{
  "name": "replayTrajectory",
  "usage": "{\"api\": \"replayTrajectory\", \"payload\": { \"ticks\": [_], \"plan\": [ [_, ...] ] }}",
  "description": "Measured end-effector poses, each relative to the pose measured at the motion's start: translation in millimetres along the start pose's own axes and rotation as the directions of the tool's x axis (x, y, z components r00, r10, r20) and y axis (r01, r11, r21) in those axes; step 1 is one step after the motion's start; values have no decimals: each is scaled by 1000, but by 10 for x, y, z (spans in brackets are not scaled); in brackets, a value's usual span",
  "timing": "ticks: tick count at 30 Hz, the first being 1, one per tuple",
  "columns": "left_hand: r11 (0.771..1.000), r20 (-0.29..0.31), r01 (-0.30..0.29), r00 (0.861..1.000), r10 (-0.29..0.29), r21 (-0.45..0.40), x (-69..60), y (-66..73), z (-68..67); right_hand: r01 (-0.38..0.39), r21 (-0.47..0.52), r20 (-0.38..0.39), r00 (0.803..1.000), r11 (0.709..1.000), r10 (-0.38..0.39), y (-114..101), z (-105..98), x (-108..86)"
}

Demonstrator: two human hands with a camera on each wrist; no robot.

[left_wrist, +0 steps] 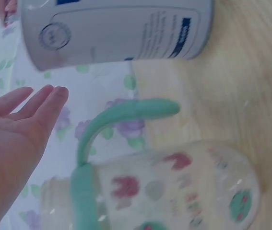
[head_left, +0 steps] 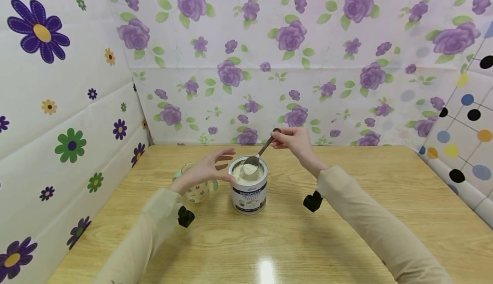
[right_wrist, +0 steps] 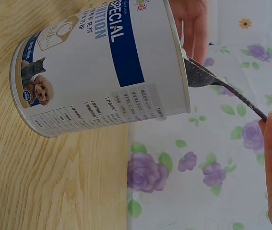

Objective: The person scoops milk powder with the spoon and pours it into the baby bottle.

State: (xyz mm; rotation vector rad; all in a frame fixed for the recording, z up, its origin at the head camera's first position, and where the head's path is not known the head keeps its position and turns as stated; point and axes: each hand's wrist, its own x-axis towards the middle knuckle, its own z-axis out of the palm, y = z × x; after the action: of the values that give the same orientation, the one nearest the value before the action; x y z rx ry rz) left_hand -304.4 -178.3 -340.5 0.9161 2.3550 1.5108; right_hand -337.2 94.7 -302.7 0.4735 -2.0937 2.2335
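Observation:
A white tin (head_left: 249,196) with a dark blue band stands upright on the table, holding pale powder. My right hand (head_left: 294,142) pinches the dark metal spoon (head_left: 265,147) near its handle's end. The spoon slants down to the tin's mouth, and pale powder lies in its bowl. My left hand (head_left: 209,167) is spread at the tin's left side, its thumb near the rim; whether it touches cannot be told. Under that hand stands a clear baby bottle (left_wrist: 174,191) with green handles (left_wrist: 126,111) and printed figures. No cap shows on its neck (left_wrist: 56,201).
The wooden table (head_left: 327,241) reaches back to a wall cloth (head_left: 265,96) with purple roses. A flowered cloth (head_left: 88,117) hangs at the left, a dotted one (head_left: 458,147) at the right. Black camera mounts (head_left: 313,201) sit at both wrists.

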Motion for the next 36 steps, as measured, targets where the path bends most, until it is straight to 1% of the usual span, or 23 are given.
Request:
{"api": "replayTrajectory", "payload": {
  "ticks": [2, 6, 13, 18, 22, 27, 31, 36],
  "plan": [
    [1000, -9, -17, 1000, 17, -4, -19, 37, -54, 1, 8, -6, 1000, 1000, -1, -4, -5, 4],
    [1000, -47, -18, 999, 19, 17, -65, 73, -166, 0, 11, -8, 1000, 1000, 0, -10, -6, 12],
    [1000, -93, -20, 995, 22, 23, -198, 58, -326, -9, 15, -17, 1000, 1000, 9, -20, 11, 25],
    [1000, -124, -13, 992, 16, 27, -307, 50, -419, 10, 27, -28, 1000, 1000, -10, -37, 12, 43],
    [999, -146, -19, 989, 23, 27, -380, 24, -485, 14, 25, -34, 999, 1000, -13, -58, 18, 49],
    [999, -172, -25, 985, 33, 48, -475, -46, -551, -20, 25, -56, 998, 999, 21, -82, 43, 67],
    [996, -194, -11, 981, 27, 83, -559, -119, -603, -47, 46, -72, 996, 998, 51, -105, 89, 91],
    [995, -212, 12, 977, 10, 101, -649, -193, -644, -55, 70, -72, 996, 996, 60, -128, 175, 116]
  ]
}}
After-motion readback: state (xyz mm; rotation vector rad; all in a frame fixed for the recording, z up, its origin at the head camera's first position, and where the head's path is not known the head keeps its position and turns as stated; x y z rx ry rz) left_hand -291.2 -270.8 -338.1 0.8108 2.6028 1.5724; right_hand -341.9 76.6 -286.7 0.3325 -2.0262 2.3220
